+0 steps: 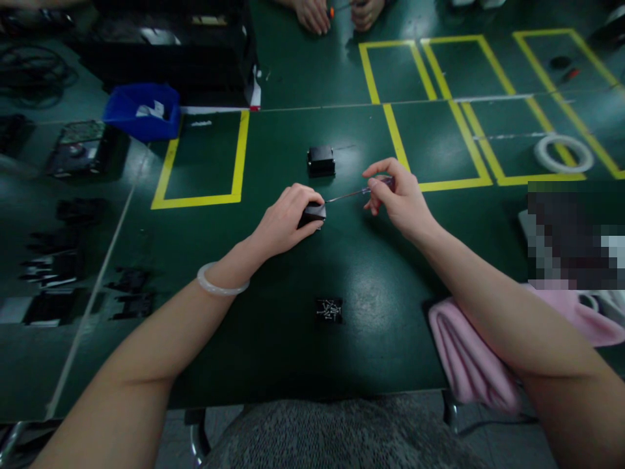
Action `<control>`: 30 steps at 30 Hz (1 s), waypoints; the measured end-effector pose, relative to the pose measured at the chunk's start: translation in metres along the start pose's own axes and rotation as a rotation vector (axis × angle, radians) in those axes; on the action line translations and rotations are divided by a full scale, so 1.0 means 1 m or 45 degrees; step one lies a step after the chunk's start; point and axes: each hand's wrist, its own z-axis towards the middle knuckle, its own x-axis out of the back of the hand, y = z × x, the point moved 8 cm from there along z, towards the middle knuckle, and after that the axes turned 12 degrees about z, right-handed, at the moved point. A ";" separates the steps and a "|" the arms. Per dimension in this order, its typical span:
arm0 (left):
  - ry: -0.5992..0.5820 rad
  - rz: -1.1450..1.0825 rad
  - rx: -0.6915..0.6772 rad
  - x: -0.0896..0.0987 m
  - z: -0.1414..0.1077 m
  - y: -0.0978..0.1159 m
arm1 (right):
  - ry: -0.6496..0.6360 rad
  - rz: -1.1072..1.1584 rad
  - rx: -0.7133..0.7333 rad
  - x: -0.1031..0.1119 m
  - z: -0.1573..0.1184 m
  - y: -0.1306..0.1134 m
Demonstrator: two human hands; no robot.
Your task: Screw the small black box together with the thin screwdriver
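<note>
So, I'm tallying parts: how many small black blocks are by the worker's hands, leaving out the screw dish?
2. One block is in the left hand, partly hidden by it; the other block sits on the table just beyond. Any under the hand would be hidden.

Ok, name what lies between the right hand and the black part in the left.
A screwdriver's metal shaft runs across there, in the head view.

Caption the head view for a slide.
Left hand grasps a small black part while the right hand holds a screwdriver at its edge.
</note>
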 end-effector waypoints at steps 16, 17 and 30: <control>-0.010 -0.024 0.006 -0.001 0.000 -0.002 | -0.005 -0.001 -0.036 0.001 0.000 0.003; -0.007 -0.029 0.005 -0.001 0.000 -0.002 | -0.009 0.001 -0.036 0.000 0.000 0.003; -0.016 -0.027 0.003 0.000 0.001 -0.002 | -0.011 0.026 -0.062 -0.001 -0.001 0.002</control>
